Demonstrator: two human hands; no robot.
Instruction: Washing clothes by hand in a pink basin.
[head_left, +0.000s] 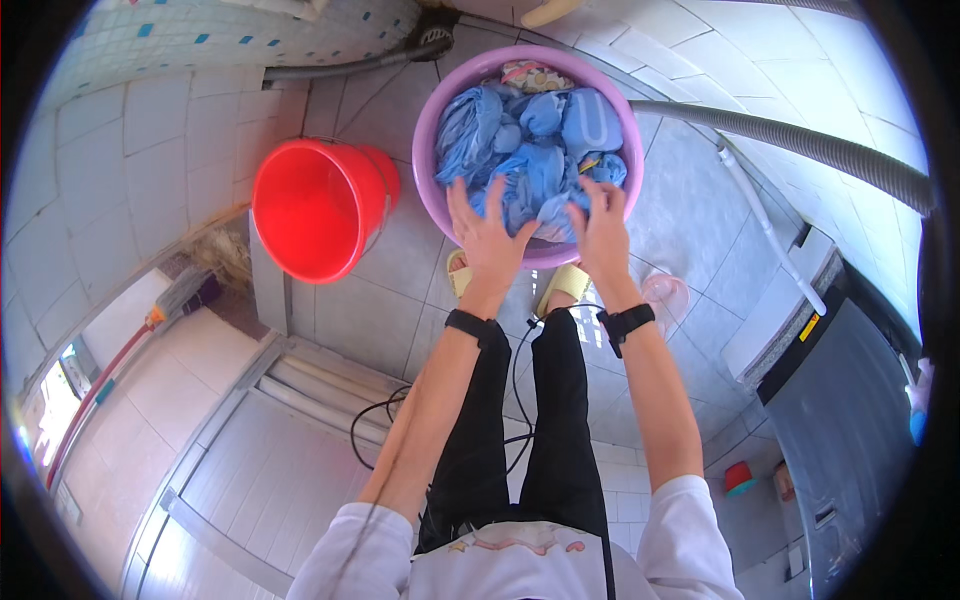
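A round pink-purple plastic basin (424, 161) stands on the floor in front of my feet, filled with bunched blue fabric (536, 169). At its far side lies a patterned cloth (536, 77) with a pink edge. My left hand (484, 236) is over the near left rim, fingers spread above the fabric. Over the near right part is my right hand (602, 232), its thumb and fingers apart beside a paler blue bunch. Neither hand shows anything gripped; whether the fingertips touch the fabric is hard to tell. Each wrist wears a black band.
A red bucket (306, 214) with a wire handle sits left of the basin. A grey corrugated hose (780, 135) runs along the right wall, near a white pipe (772, 229). Black cable (517, 375) hangs by my legs. A pink translucent object (665, 295) lies right of my slippers.
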